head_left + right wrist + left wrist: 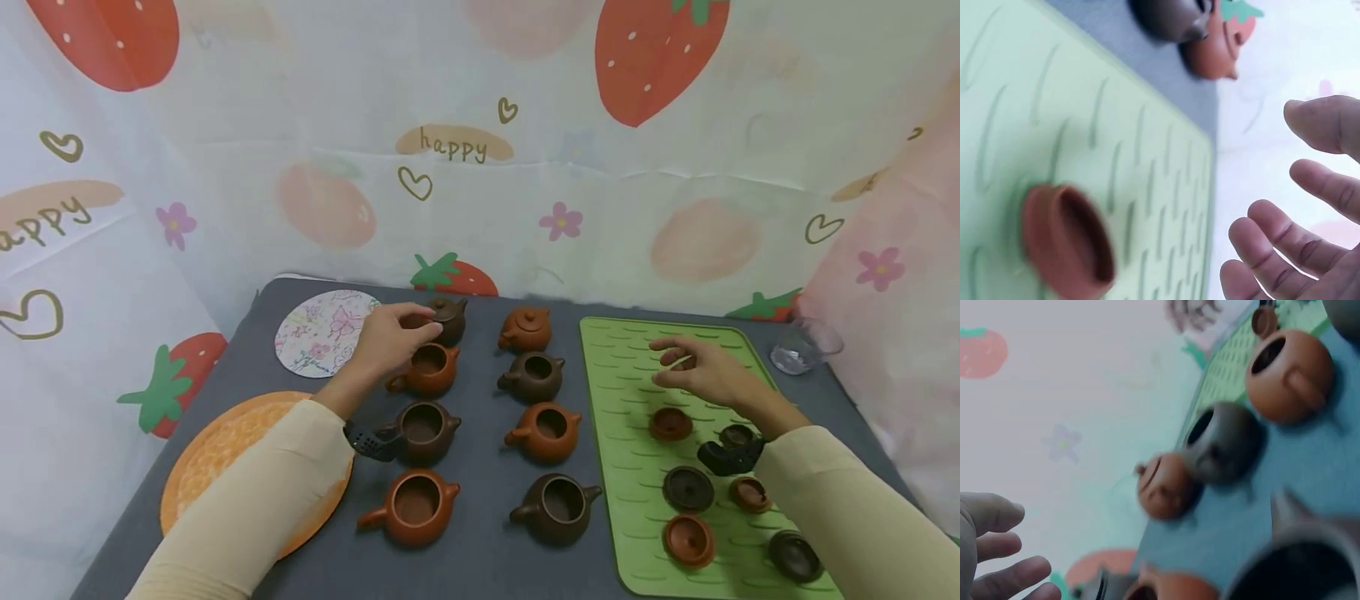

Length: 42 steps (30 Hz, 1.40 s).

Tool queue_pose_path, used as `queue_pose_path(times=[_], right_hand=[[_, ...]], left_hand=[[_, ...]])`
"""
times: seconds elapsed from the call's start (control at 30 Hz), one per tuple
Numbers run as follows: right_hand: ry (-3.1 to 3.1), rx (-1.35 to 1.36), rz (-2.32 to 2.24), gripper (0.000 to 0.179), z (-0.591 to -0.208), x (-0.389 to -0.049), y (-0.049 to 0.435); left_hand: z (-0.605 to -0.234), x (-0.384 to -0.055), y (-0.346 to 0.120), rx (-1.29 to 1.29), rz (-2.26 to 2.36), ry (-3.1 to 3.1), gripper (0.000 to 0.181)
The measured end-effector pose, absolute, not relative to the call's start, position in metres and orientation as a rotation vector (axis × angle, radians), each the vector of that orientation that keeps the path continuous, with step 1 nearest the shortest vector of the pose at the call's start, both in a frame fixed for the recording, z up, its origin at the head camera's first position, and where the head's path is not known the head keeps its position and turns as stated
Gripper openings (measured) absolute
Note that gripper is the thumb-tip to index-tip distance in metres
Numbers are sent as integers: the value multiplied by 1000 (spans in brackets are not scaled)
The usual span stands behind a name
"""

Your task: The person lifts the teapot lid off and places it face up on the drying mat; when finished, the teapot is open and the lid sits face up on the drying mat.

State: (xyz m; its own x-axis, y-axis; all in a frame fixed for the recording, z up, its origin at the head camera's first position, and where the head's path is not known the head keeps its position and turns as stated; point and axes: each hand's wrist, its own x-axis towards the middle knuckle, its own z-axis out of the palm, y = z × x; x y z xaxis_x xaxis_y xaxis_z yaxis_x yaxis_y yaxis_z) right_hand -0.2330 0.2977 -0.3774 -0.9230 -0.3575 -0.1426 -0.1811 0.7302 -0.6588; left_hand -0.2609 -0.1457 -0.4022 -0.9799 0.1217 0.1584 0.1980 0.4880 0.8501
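My left hand (397, 337) hovers beside the dark brown lidded teapot (450, 321) at the back left, fingers apart and holding nothing. Just in front of that teapot is a reddish-brown lidless teapot (431, 369). On the right, my right hand (701, 367) is raised over the green mat (622, 400), its fingers (1310, 181) spread and bare. A reddish-brown lid (670, 423) lies on the mat near it. Another reddish-brown teapot (527, 329) at the back wears its lid. In both rows, the teapots nearer me, such as a dark one (558, 510), are open-topped.
More lids, dark (687, 489) and reddish-brown (688, 541), lie on the mat. A clear glass cup (798, 346) stands at the back right. On the left are an orange round mat (217, 442) and a flowered round mat (318, 333). A strawberry-print curtain (480, 200) hangs behind the table.
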Motion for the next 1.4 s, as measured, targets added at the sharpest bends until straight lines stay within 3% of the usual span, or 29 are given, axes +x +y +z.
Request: queue_pose_path(times=[0.23, 0.6, 1.03, 1.4], right_hand=[[2676, -464, -1007, 52, -366, -250, 275], [2663, -468, -1076, 47, -363, -279, 243], [2590, -420, -1232, 42, -383, -309, 205], [2610, -403, -1202, 40, -405, -323, 174]], left_hand=[[-396, -274, -101, -259, -1571, -2645, 29], [-413, -296, -68, -171, -1614, -2644, 32], [-437, -308, -40, -16, -1724, -2732, 33], [-451, -313, -30, 123, -1718, -2807, 20]])
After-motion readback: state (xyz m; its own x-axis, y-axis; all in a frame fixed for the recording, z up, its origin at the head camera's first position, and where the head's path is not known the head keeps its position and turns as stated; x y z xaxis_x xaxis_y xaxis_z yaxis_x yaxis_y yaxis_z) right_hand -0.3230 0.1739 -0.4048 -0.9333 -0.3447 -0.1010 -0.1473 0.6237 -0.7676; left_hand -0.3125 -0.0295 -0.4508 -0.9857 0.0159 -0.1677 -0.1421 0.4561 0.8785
